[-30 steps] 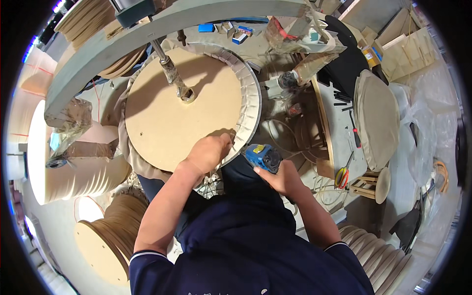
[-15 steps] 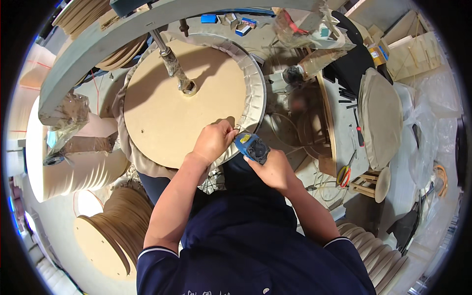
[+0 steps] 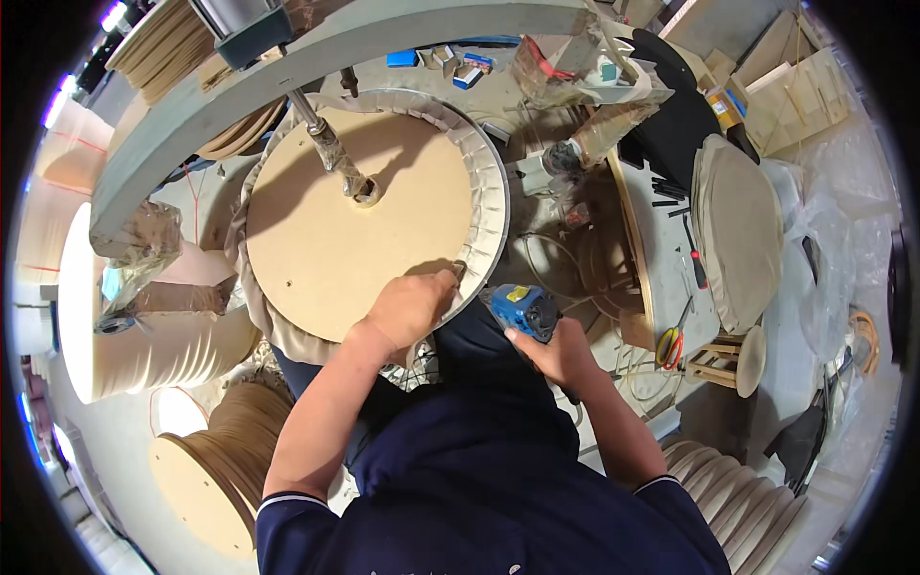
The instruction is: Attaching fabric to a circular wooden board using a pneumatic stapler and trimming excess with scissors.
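A right hand [image 3: 565, 353] wraps firmly round the handle of a blue power tool [image 3: 522, 309], its nose just off the grey metal rim [image 3: 505, 196]. Beside it, to the left, a left hand [image 3: 410, 309] has its fingers drawn together, apparently pinching a fold of beige cloth [image 3: 487, 187] at the edge of a round tan board [image 3: 369, 244], which lies directly beyond that pinch. The work looks well advanced but unfinished: from the left hand's fingertips round the right side to the far edge, the cloth sits in neat pleats; leftward from the same hand, along the near-left and left edge, it hangs loose and ungathered. Farther beyond both hands, a wrapped rod [image 3: 331, 149] meets the board near its centre; blue boxes [image 3: 402, 58] lie past the rim.
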The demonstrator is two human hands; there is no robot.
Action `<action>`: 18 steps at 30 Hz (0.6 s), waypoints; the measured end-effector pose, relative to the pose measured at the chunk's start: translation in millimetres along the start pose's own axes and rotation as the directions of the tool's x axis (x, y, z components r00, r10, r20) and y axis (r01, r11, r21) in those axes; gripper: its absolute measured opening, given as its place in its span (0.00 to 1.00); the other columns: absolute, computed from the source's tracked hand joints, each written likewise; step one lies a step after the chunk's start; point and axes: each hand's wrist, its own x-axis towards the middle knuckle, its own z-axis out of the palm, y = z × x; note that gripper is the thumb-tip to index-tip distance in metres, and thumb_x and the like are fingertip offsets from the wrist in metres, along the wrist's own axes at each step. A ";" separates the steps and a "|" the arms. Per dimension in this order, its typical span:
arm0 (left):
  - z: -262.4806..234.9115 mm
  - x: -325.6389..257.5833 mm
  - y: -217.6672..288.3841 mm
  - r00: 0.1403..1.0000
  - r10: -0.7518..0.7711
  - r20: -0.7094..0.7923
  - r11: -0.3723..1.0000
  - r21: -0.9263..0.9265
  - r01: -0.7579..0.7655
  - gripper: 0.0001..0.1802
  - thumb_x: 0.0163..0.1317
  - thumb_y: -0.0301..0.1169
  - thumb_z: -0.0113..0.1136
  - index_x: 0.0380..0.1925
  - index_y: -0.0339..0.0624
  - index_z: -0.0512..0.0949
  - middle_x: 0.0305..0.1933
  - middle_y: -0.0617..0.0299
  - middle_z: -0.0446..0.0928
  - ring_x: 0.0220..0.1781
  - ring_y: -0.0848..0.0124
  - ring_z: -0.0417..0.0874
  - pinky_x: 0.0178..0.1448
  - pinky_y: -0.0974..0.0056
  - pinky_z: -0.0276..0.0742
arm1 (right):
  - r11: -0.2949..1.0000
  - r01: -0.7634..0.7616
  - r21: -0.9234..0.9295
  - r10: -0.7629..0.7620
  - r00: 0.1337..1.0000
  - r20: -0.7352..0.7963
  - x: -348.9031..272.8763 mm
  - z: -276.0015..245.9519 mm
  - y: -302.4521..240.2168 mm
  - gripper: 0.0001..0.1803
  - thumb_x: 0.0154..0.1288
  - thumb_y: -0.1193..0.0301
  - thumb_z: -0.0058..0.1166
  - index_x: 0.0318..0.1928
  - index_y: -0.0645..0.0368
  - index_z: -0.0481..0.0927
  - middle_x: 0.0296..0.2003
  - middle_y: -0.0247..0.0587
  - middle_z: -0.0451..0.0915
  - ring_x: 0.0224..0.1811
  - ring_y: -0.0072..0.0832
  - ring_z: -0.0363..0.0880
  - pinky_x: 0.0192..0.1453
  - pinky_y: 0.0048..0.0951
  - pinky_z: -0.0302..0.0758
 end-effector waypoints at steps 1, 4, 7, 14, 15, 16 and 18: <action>-3.7 4.7 -1.1 0.998 -0.059 0.020 0.998 0.002 0.059 0.12 0.72 0.33 0.58 0.52 0.43 0.78 0.41 0.45 0.85 0.43 0.44 0.85 0.49 0.46 0.80 | 0.998 0.065 0.026 -0.064 0.998 -0.013 -1.1 0.5 -3.2 0.21 0.69 0.58 0.67 0.50 0.63 0.87 0.37 0.58 0.88 0.45 0.48 0.90 0.47 0.41 0.82; -2.3 11.8 -2.2 0.988 -0.154 0.004 0.988 -0.026 0.154 0.10 0.74 0.36 0.58 0.44 0.41 0.80 0.38 0.44 0.85 0.42 0.43 0.85 0.47 0.46 0.80 | 0.987 0.144 0.065 -0.143 0.990 -0.021 -1.4 2.1 -10.7 0.20 0.69 0.59 0.68 0.50 0.62 0.86 0.38 0.56 0.88 0.46 0.47 0.90 0.48 0.40 0.82; 1.7 14.2 -6.3 0.977 -0.189 -0.097 0.981 -0.056 0.184 0.12 0.73 0.38 0.62 0.40 0.40 0.81 0.34 0.45 0.84 0.38 0.45 0.85 0.44 0.47 0.80 | 0.983 0.154 0.096 -0.156 0.988 0.009 2.4 5.6 -18.4 0.19 0.68 0.60 0.68 0.51 0.62 0.86 0.38 0.56 0.89 0.47 0.47 0.90 0.48 0.40 0.82; 8.3 21.9 -3.1 0.949 -0.289 -0.127 0.941 -0.219 0.258 0.15 0.69 0.40 0.68 0.35 0.39 0.81 0.31 0.46 0.84 0.36 0.47 0.85 0.43 0.49 0.81 | 0.973 0.209 0.100 -0.207 0.978 -0.032 14.2 20.1 -20.1 0.21 0.67 0.61 0.67 0.53 0.63 0.84 0.41 0.58 0.88 0.49 0.55 0.87 0.51 0.43 0.83; 10.1 22.8 -2.1 0.949 -0.284 -0.134 0.941 -0.230 0.249 0.14 0.69 0.40 0.67 0.35 0.39 0.81 0.31 0.46 0.84 0.35 0.47 0.85 0.43 0.49 0.81 | 0.973 0.208 0.099 -0.206 0.978 -0.029 17.1 20.3 -24.3 0.21 0.67 0.61 0.67 0.53 0.63 0.84 0.41 0.58 0.88 0.49 0.55 0.87 0.51 0.43 0.83; 12.8 25.1 -4.7 0.950 -0.281 -0.137 0.942 -0.231 0.245 0.14 0.69 0.40 0.67 0.35 0.39 0.81 0.31 0.46 0.84 0.35 0.47 0.85 0.43 0.49 0.81 | 0.974 0.211 0.085 -0.208 0.977 -0.042 21.6 19.2 -32.7 0.21 0.67 0.61 0.67 0.54 0.62 0.84 0.42 0.59 0.87 0.50 0.57 0.85 0.51 0.44 0.82; 21.4 31.2 -11.3 0.939 -0.281 -0.199 0.942 -0.247 0.229 0.14 0.69 0.39 0.67 0.35 0.39 0.81 0.31 0.46 0.84 0.35 0.46 0.85 0.42 0.48 0.81 | 0.974 0.216 0.065 -0.212 0.975 -0.062 25.5 17.9 -36.8 0.21 0.67 0.61 0.67 0.54 0.62 0.83 0.43 0.60 0.87 0.51 0.59 0.84 0.52 0.45 0.82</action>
